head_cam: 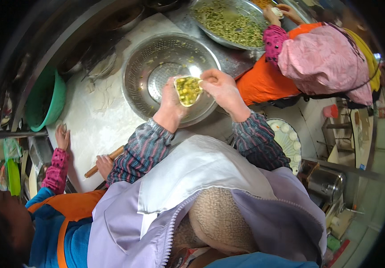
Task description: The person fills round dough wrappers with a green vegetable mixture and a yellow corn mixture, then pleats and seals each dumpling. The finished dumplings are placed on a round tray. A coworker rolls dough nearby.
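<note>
My left hand cradles a thin dough wrapper heaped with chopped green and yellow filling. The wrapper's pale edge curves up around the filling, and its top is unsealed. From the other side, my right hand pinches the wrapper's right edge between thumb and fingers. Flour whitens both hands. They are above a large perforated steel colander, which has bits of chopped greens stuck to its wall and floor.
Beyond the colander stands a steel basin of chopped green filling; a person at the right shapes dough. Another person at the left grips a wooden rolling pin on a floured board. A round tray holds several dumplings.
</note>
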`<state>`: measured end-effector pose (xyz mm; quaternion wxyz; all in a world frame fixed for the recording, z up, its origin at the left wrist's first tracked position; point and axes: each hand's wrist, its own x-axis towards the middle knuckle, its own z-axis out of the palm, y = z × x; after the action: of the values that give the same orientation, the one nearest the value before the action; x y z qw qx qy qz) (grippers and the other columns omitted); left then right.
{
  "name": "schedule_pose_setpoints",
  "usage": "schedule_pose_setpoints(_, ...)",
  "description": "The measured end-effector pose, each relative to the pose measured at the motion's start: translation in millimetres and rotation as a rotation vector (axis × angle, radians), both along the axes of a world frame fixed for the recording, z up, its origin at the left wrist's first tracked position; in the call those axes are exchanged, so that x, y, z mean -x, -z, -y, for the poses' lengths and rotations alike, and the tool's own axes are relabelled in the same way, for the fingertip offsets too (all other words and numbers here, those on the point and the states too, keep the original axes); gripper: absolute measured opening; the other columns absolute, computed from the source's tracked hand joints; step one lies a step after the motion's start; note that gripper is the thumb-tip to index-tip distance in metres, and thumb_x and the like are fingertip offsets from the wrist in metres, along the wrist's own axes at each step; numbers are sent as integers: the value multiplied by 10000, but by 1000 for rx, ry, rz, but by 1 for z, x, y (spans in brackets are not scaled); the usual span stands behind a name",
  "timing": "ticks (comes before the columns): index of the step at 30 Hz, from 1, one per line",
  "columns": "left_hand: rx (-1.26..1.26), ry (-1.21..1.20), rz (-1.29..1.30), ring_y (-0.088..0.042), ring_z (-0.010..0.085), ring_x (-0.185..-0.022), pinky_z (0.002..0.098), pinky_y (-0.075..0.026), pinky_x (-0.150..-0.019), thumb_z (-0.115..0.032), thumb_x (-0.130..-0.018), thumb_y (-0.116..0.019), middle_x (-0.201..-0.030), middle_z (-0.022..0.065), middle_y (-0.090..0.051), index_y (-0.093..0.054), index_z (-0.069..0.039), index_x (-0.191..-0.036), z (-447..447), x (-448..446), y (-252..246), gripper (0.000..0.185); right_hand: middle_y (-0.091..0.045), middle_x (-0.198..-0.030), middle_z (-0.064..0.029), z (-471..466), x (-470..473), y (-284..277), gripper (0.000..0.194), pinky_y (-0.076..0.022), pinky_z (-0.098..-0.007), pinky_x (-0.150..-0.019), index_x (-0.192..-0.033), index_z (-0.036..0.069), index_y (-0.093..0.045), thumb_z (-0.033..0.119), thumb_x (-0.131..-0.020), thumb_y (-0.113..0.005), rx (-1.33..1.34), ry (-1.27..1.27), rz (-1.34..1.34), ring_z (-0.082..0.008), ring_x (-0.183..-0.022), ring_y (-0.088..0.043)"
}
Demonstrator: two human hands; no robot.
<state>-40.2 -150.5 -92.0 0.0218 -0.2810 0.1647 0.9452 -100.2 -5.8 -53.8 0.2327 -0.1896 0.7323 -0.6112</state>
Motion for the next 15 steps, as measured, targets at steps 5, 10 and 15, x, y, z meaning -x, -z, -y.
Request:
schedule_pose_setpoints(5,54,18,87,-632,272,-831,464,-523,-766,-336,-921,-332,-937,113,-630,-560,-56,-1007,0,-1,-13,371,-648,-813,-58,3,2,-12,209,-465,-226,-666,-922,-25,-628,126,-776,-642,-8,44,33,-87,-718,-587)
schedule_pose_setpoints(10,78,75,62,-653,243,-755,382,-559,-675,-259,-921,-404,-873,128,-637,-550,-14,-981,7,0,-19,292,-587,-763,3,6,4,-13,164,-402,-192,-572,-933,-6,-602,114,-825,-631,-22,-21,-30,-48,-648,-510)
schedule_pose_setpoints(15,292,154,-83,-632,216,-817,380,-558,-722,-191,-922,-474,-935,102,-611,-534,-47,-1079,9,-1,-27,222,-575,-746,6,6,12,-6,172,-394,-190,-565,-948,-4,-591,104,-822,-634,-9,-58,91,-52,-630,-498)
